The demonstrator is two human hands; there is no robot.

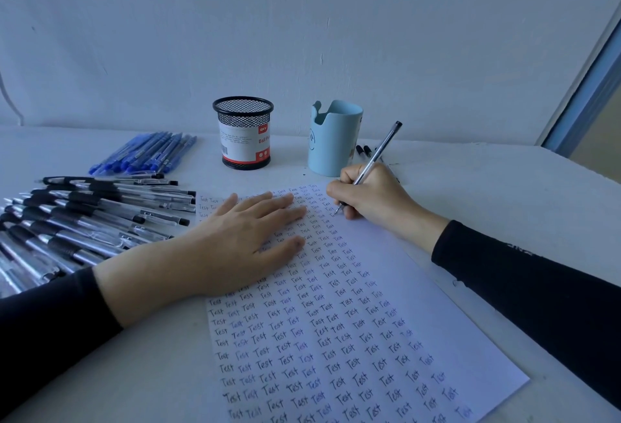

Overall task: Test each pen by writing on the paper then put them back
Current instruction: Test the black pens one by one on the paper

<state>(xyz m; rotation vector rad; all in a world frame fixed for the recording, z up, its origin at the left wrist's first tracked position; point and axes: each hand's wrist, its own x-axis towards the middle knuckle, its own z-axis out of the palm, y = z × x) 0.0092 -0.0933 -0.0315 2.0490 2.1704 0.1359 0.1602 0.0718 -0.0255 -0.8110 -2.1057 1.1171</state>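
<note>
A white paper [413, 291] covered with rows of the word "Test" lies on the table in front of me. My left hand [242, 237] rests flat on its upper left part, fingers straight. My right hand [366, 197] grips a clear pen with a black cap end [379, 150], its tip touching the paper near the upper right of the writing. Several black pens [100, 210] lie in a pile at the left. Several blue pens [148, 153] lie behind them.
A black mesh pen cup [245, 133] and a light blue cup [332, 140] stand at the back by the wall. Two black pens [364, 151] lie just right of the blue cup. The white table [504, 194] ends at the right.
</note>
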